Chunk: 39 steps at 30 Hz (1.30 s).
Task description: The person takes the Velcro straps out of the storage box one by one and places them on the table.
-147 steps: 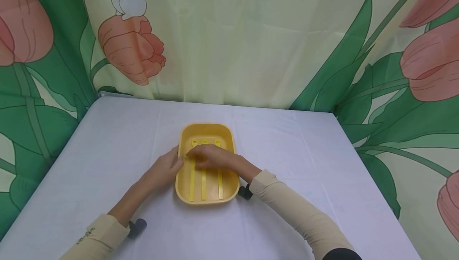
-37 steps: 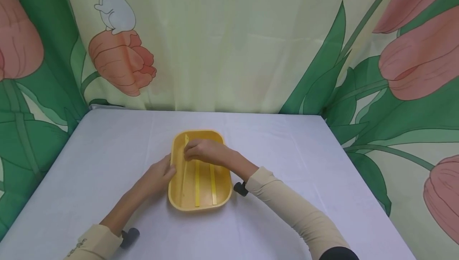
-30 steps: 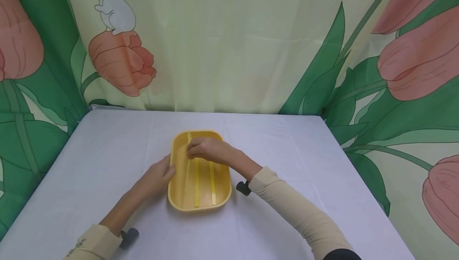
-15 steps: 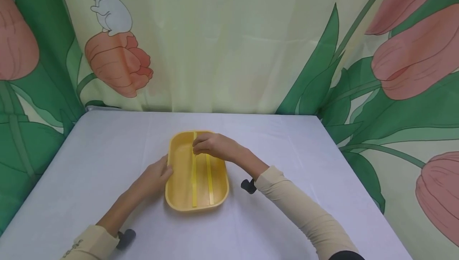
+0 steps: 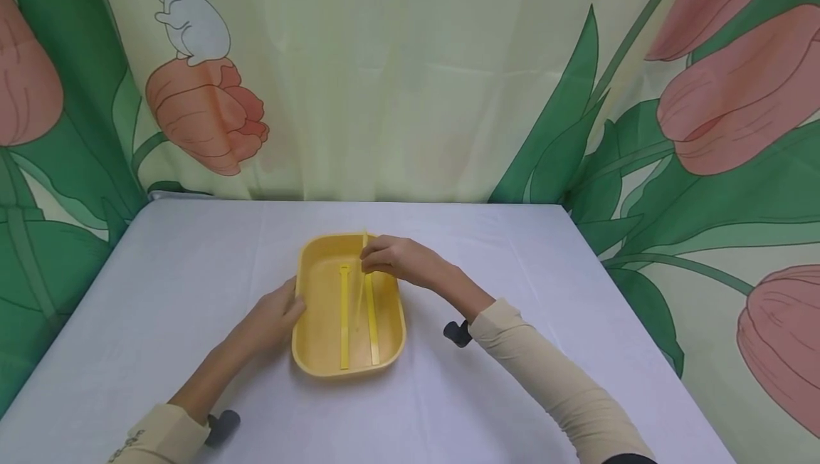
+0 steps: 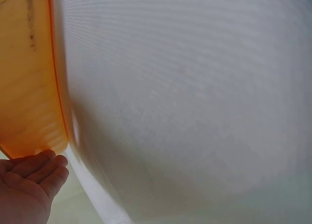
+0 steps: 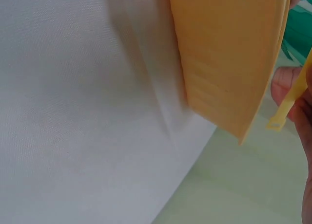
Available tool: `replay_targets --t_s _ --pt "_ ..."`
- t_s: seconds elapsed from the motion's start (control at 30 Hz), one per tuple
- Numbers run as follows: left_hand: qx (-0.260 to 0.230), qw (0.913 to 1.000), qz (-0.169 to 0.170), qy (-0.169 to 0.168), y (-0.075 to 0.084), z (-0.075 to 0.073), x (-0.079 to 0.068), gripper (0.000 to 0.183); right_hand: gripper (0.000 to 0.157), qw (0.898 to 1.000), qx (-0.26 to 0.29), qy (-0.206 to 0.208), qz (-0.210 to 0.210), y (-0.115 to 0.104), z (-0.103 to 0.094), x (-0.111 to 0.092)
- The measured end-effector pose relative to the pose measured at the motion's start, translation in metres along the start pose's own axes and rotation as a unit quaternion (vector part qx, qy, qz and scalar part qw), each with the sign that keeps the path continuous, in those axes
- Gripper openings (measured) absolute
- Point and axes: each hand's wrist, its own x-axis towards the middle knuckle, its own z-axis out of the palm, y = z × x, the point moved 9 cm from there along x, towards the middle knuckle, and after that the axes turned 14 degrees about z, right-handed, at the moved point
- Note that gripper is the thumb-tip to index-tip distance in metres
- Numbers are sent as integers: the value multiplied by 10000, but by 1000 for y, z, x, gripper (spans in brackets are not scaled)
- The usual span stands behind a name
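Observation:
A yellow rectangular tray [image 5: 320,350] with rounded corners rests on the white tabletop in the head view. My left hand [image 5: 277,314] grips its left rim, thumb on the rim; in the left wrist view, the fingers [image 6: 51,173] are against the outer wall. Above the tray's far right part, my right hand [image 5: 398,260] pinches a thin yellow strip [image 7: 292,97] near its upper end. That end is slotted, as the right wrist view shows. Two similar flat strips lie lengthwise in the tray: a middle strip [image 5: 344,314] and a right strip [image 5: 373,325], its upper end hidden.
A white cloth [image 5: 487,265] covers the table around the tray. Behind it hangs a curtain [image 5: 397,94] printed with tulips and a white animal. Dark wrist-mounted devices sit below each wrist, the right device [image 5: 458,334] close to the tray.
My right hand was at the leftmost of three strips; it took hold of that strip, lifted its upper end and carried it rightward past the middle strip. The left hand keeps holding the tray.

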Motion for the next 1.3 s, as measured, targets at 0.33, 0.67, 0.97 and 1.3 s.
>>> replay_targets --t_s 0.33,0.67,0.97,1.3 --pt "-36 10000 26 34 -1 0 0 54 16 9994 83 210 248 15 -9 -16" --pt "-23 10000 -57 -66 1 0 -1 56 17 9977 283 482 376 29 -15 -37" --pt "-60 9999 -74 -112 1 1 -2 57 15 9951 310 832 434 42 -24 -56" --pt "-64 9999 -58 -72 2 2 -1 56 20 9890 -29 1418 409 53 -26 -81"
